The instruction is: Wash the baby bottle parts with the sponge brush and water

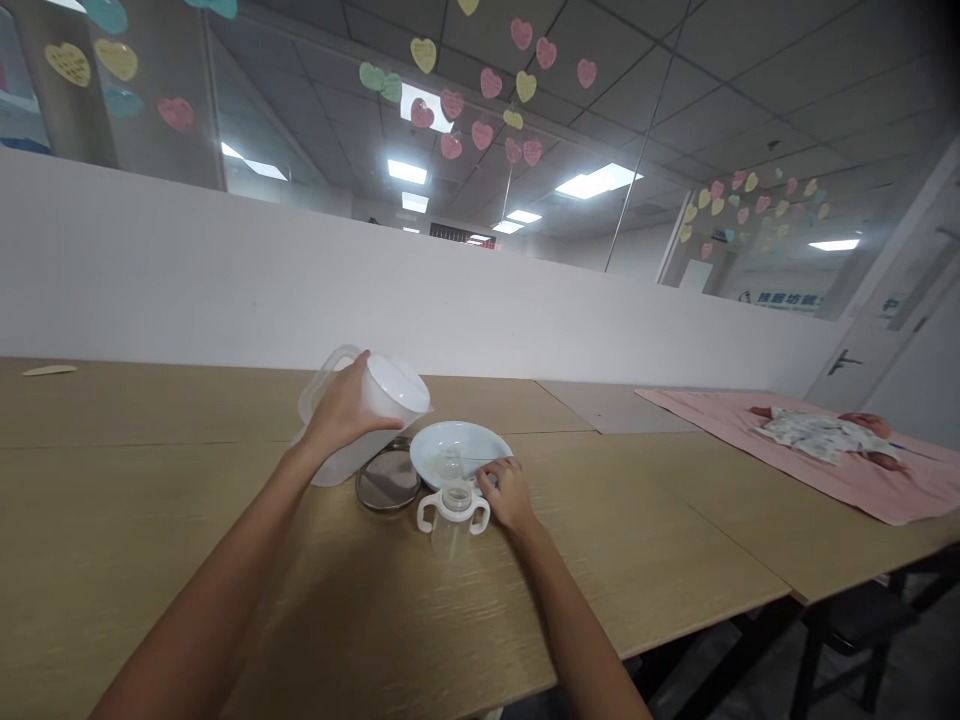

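My left hand (347,405) is wrapped round a translucent plastic pitcher (337,462) with a white lid (398,382). The pitcher is tilted to the right, its lid end by a white bowl (461,433). Something clear sits inside the bowl, too faint to name. My right hand (508,490) is closed at the bowl's right rim, fingers curled over the edge; part of its grip is hidden. In front of the bowl stands a clear baby bottle (450,535) with two white handles and no cap. A round metal-rimmed dish or lid (388,478) lies below the pitcher.
On the right, a baby-like figure in patterned clothes (821,435) lies on a pink cloth (720,440). A flat pale piece (49,370) rests at the table's far left. A white wall (225,270) with glass above runs behind the table. A dark stool (859,615) stands below the right edge.
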Demonstrator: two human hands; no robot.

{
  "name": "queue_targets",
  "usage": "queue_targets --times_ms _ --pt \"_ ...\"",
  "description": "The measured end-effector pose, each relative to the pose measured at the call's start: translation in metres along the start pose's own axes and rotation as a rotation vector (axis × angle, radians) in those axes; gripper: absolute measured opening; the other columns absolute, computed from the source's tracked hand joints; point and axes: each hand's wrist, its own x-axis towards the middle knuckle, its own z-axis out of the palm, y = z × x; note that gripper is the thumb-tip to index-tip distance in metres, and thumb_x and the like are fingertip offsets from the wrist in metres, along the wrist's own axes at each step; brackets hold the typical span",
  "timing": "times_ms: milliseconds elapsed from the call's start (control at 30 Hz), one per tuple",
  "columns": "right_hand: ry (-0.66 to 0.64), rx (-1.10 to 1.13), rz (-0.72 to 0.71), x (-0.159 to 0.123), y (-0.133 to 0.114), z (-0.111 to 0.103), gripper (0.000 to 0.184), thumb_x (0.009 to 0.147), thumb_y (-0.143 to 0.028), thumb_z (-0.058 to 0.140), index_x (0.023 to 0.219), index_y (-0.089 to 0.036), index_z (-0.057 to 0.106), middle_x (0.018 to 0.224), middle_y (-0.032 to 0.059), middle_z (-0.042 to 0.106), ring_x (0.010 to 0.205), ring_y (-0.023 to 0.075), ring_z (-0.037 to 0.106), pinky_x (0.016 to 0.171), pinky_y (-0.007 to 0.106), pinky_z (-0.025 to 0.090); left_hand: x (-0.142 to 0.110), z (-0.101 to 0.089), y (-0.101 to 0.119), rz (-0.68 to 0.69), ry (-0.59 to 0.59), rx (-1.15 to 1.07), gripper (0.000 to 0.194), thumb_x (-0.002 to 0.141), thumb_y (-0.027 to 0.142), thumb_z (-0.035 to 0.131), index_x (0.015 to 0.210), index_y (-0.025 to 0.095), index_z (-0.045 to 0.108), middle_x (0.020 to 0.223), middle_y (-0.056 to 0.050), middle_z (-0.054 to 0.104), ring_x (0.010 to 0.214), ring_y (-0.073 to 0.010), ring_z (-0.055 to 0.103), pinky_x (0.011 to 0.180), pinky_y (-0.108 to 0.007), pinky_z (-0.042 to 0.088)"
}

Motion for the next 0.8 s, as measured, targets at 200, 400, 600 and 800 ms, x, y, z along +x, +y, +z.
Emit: queue_targets --times_ms 200,400,600,800 --pt "0.089 0.053 -0.016 -0.002 0.0 0.001 0.024 0.084 -0.027 0.048 0.073 -0.018 0.069 0.082 0.0049 0.07 0.087 0.0184 0.058 0.089 0.031 0.033 -0.008 0.013 0.02 0.245 -0.126 0.074 0.108 0.049 0.05 0.077 0.139 0.019 0.026 0.135 -0.014 0.044 0.122 -0.0368 0.041 0.097 -0.044 0.036" --pt "0.186 0.116 -0.049 -0.002 0.002 0.004 0.023 0.082 -0.03 0.048 0.086 -0.018 0.067 0.09 0.0072 0.07 0.091 0.0206 0.06 0.092 0.034 0.035 -0.01 0.02 0.029 0.327 -0.157 0.199 0.113 0.048 0.046 0.081 0.141 0.02 0.023 0.135 -0.016 0.042 0.124 -0.0369 0.038 0.098 -0.045 0.036" --pt "0.277 0.135 -0.059 -0.001 0.008 0.001 0.024 0.081 -0.031 0.047 0.09 -0.017 0.065 0.092 0.0084 0.067 0.094 0.0217 0.057 0.091 0.037 0.037 -0.011 0.014 0.033 0.343 -0.17 0.253 0.112 0.053 0.046 0.079 0.143 0.022 0.017 0.141 -0.016 0.037 0.128 -0.0373 0.034 0.1 -0.047 0.033" --pt "0.387 0.184 0.056 0.001 0.018 0.003 0.024 0.079 -0.028 0.046 0.091 -0.016 0.063 0.099 0.0098 0.063 0.096 0.0208 0.055 0.089 0.034 0.041 -0.014 0.005 0.04 0.311 -0.229 0.26 0.108 0.057 0.045 0.076 0.143 0.021 0.016 0.142 -0.017 0.035 0.129 -0.0378 0.033 0.1 -0.049 0.032"
